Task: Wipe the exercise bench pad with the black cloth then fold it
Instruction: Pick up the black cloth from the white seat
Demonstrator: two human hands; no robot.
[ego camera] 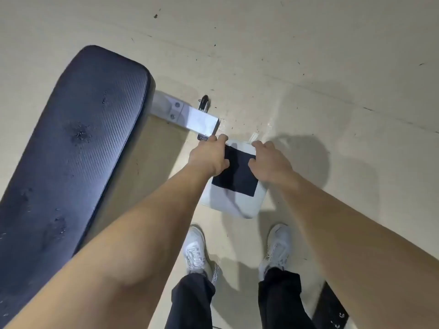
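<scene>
Black cloth [237, 178]: flat on white stool [225, 205], near bench pad [83, 129].
Hands: left hand [209, 155], right hand [270, 160] each pinch a far corner.
Fold: draw corners evenly toward you; match edges.

Cloth [235, 176] on platform [225, 205], bench pad [83, 138] left

bench pad [78, 138]: textured vinyl, sheen | cloth [237, 176]: matt black fabric

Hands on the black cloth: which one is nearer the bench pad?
The left hand, holding the black cloth by its edge beside the metal foot, on the side of the bench pad; the right hand holds the opposite edge, farther away.
</scene>
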